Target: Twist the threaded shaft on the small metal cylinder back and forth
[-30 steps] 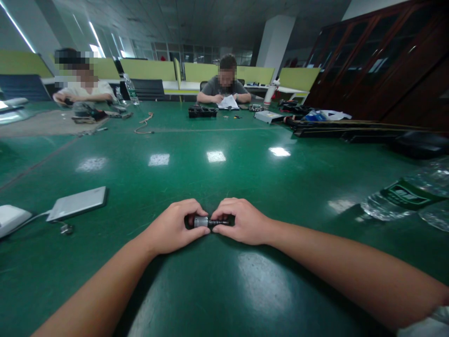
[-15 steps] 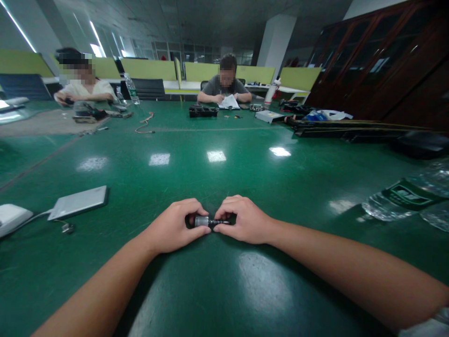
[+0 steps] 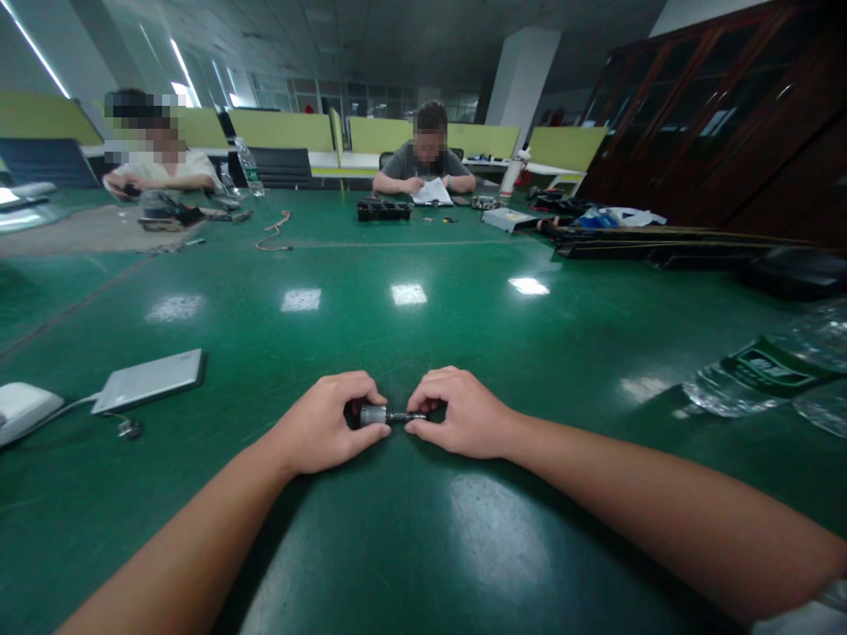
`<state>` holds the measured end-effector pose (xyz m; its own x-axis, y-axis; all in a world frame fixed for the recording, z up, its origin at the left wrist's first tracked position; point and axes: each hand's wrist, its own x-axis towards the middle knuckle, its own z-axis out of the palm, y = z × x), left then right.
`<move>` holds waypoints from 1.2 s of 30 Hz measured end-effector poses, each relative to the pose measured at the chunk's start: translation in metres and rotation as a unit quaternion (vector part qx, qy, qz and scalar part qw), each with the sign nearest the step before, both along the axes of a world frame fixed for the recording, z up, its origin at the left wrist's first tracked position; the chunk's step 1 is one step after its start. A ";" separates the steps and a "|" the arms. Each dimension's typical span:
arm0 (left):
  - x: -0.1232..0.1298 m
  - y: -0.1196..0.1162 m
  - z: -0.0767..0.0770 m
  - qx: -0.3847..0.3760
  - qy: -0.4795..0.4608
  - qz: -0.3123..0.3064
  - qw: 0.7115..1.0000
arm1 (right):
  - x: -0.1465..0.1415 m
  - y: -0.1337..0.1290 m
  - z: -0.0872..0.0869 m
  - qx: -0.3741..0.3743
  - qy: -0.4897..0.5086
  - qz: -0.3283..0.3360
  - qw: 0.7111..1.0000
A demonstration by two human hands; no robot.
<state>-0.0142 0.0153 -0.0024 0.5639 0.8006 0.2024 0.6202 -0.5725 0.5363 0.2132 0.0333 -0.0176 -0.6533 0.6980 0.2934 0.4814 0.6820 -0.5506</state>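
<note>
My left hand (image 3: 336, 423) grips a small silver metal cylinder (image 3: 374, 415), like a little motor, between thumb and fingers. A thin dark metal rod (image 3: 399, 417) lies in line with the cylinder and points right. Around the far part of that rod, which looks ridged, the thumb and fingertips of my right hand (image 3: 460, 414) are closed. Whether rod and cylinder are one piece, I cannot tell. Both hands rest low over the green tabletop (image 3: 371, 520), a short gap between their fingertips.
To the left lie a silver flat box (image 3: 149, 381) with a cable and a white device (image 3: 25, 411). Clear water bottles (image 3: 754, 375) lie at the right. Across the table sit two people, with a black tray (image 3: 384, 210) and a grey box (image 3: 508, 220) nearby.
My left hand has shifted slightly left with the cylinder, and more of the rod shows between my hands. My right hand has barely moved; its fingers now sit farther along the rod.
</note>
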 end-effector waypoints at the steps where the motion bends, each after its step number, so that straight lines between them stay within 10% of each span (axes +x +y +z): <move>1: 0.000 0.000 0.000 -0.002 0.001 0.001 1.000 | 0.000 0.000 0.000 0.000 -0.002 -0.001 1.000; 36: -0.006 0.002 0.000 -0.005 0.010 0.015 1.000 | 0.004 0.001 -0.002 -0.010 -0.019 -0.051 0.998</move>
<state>-0.0204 0.0175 -0.0024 0.5430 0.8195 0.1834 0.6484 -0.5479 0.5285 0.2176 0.0342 -0.0197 -0.5893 0.7664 0.2559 0.5677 0.6181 -0.5438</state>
